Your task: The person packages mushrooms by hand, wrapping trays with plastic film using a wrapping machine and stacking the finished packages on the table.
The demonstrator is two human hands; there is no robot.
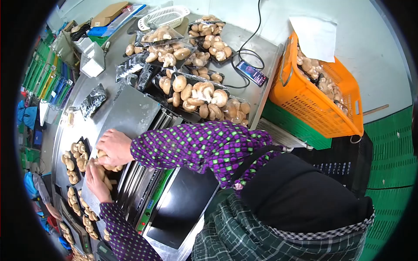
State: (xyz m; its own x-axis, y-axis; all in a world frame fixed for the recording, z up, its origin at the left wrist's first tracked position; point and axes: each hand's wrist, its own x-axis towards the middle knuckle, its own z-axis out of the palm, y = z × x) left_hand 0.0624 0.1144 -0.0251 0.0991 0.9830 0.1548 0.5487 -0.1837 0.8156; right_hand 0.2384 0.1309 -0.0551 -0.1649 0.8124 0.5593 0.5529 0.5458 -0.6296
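My right hand (114,147) reaches across from the upper arm, its fingers curled over brown-capped mushrooms at the edge of the steel machine. Just below it, my left hand (98,182) rests its fingers along the side of the same cluster of mushrooms (107,177). The two hands are close together with mushrooms between them; whether a tray lies beneath is hidden. Beside them is the wrapping machine (139,187) with metal rollers and a green control strip. Its flat steel cover (133,108) lies above my right hand.
Film-wrapped mushroom packs (196,93) are heaped on the steel table, near a phone (251,73) with a black cable. A white basket (163,17) stands at the back. An orange crate (318,95) of mushrooms sits on green crates at right. Small mushroom trays (78,154) lie at left.
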